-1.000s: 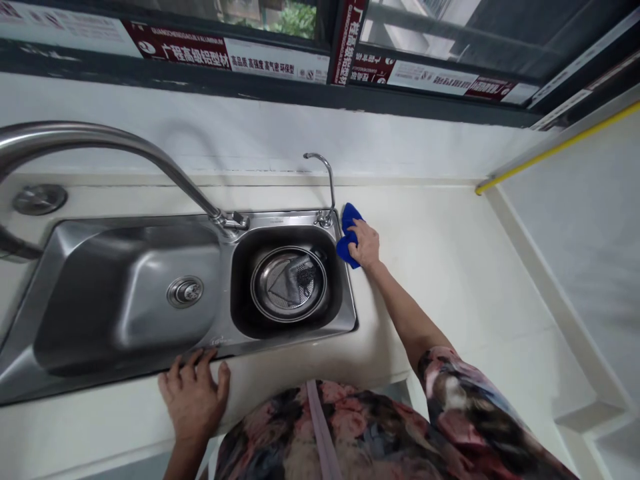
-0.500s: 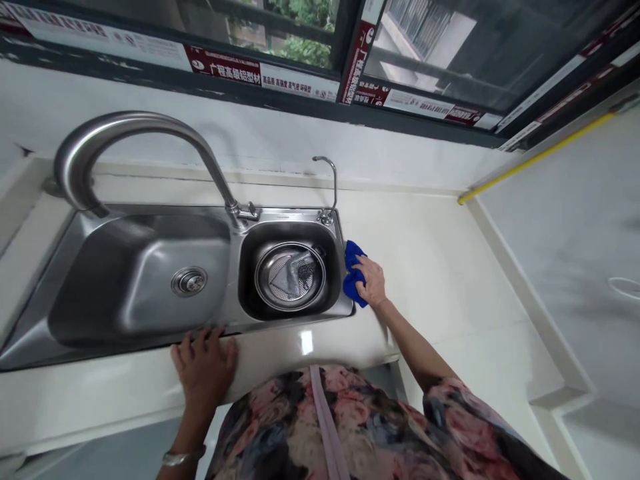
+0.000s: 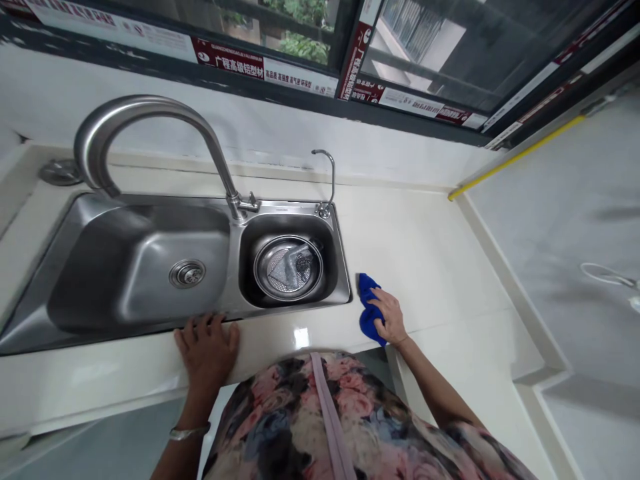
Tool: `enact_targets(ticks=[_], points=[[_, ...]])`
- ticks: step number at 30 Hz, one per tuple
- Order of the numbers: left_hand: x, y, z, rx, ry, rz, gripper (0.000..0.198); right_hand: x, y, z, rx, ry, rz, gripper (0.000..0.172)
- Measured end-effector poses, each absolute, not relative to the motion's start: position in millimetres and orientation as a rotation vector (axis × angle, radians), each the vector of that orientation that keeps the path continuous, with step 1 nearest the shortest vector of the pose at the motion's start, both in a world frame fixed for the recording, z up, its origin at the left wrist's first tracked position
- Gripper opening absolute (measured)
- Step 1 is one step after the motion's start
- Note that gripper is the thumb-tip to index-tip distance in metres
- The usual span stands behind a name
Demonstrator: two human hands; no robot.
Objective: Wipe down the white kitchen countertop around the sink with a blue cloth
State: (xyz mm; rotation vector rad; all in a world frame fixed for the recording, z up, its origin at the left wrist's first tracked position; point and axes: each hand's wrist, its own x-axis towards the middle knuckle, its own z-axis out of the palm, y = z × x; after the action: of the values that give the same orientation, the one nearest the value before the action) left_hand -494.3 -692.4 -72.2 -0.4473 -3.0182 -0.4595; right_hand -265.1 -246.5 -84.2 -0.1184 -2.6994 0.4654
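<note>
My right hand (image 3: pixel 389 316) grips a blue cloth (image 3: pixel 369 308) and presses it onto the cream countertop (image 3: pixel 415 253), just right of the sink's corner. Part of the cloth is hidden under the fingers. My left hand (image 3: pixel 207 350) lies flat on the counter's front strip, fingers spread, their tips at the rim of the steel double sink (image 3: pixel 150 333). Inside the smaller right basin sits a round metal strainer basket (image 3: pixel 273 288), with a grey mesh-like piece (image 3: pixel 293 267) lying in it.
A large curved faucet (image 3: pixel 165 107) arches over the left basin, and a thin small tap (image 3: pixel 333 173) rises behind the right one. A round metal item (image 3: pixel 60 172) lies at the back left corner. Behind the counter is a window frame (image 3: pixel 280 77); a yellow pipe (image 3: pixel 520 157) runs along the right wall.
My right hand has moved the blue cloth from beside the sink's right rim toward the counter's front edge and slightly right. My left hand stays in place; the view has shifted slightly.
</note>
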Motion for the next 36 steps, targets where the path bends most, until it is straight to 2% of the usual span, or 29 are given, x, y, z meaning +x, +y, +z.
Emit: enact_targets(ticks=[7, 14, 24, 36], points=[[-493, -692, -71, -0.473, -3.004, -0.423, 0.055, -204, -197, -92, -0.657, -2.585, 0.305, 0.046], [-494, -691, -71, -0.471, -3.013, -0.457, 0.055, -216, -226, -104, -0.986, -2.405, 0.126, 0.049], [-494, -691, -75, -0.443, -2.970, -0.479, 0.054, -253, -277, -93, -0.619, -2.597, 0.147, 0.054], [-499, -701, -83, -0.507, -2.945, -0.529, 0.046, -333, -225, -87, -0.345, -2.709, 0.380, 0.053]])
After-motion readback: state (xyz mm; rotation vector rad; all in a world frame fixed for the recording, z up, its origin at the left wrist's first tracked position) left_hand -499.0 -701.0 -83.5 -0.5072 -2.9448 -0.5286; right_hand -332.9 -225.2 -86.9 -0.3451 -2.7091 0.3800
